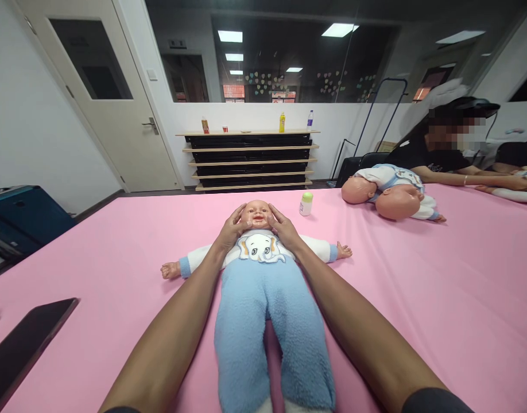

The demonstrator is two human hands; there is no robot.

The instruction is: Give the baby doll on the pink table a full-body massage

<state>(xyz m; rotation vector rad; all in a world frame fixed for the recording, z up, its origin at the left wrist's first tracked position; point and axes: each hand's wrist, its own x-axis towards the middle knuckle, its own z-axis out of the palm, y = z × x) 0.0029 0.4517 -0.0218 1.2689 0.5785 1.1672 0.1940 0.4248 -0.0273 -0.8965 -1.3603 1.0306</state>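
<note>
A baby doll (259, 292) lies on its back on the pink-covered table (138, 235), with its arms spread out to both sides. It wears light blue fleecy trousers and a white top with an elephant face. My left hand (233, 229) cups one side of the doll's head, its thumb on the cheek. On the opposite side my right hand (284, 227) holds the head the same way, thumb by the mouth. A small white bottle with a green cap (305, 205) stands beyond my right hand, apart from it.
Two more dolls (390, 192) lie at the far right. Behind them a person in a black cap (444, 135) handles another doll. A dark phone-like slab (26, 350) lies at the left. A shelf unit (250, 149) with bottles on top stands against the wall, near a door (100, 115).
</note>
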